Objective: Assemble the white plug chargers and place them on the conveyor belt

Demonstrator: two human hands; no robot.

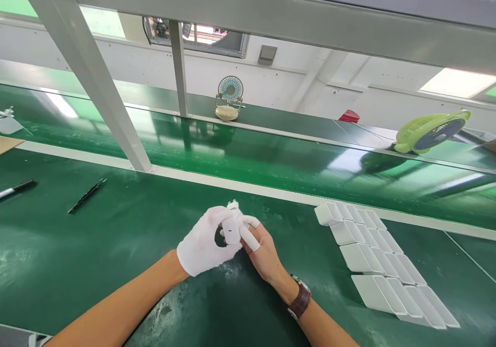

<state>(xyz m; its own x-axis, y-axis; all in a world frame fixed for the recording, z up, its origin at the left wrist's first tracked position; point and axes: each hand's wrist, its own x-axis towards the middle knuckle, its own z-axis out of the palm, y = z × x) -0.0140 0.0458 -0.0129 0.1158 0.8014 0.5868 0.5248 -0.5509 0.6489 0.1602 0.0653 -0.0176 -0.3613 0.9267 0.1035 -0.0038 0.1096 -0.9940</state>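
Nearest: bare forearms (120,300), watch (300,299) on right wrist. Between hands, over green table (135,238): white case (232,232). Gripped from left by gloved left hand (207,242), fingers half-curled, tips closed; pinched from right by right hand (266,251), fingertips sleeved. Right of case: white trays (374,291). Beyond case: folding fan (230,90).

**White Glove (201,246) on One Side, Finger Cots (250,237) and Wristwatch (299,296) on the Other**

Your left hand (211,241) wears a plain white glove that ends at the wrist. On your right hand (267,254), white cots sheathe at least two digits, while the back is uncovered. Your right wrist carries the watch: a dark brown, leather-look strap (299,303) and a silvery case, its dial too oblique to read. Your forearms (124,303) are bare.
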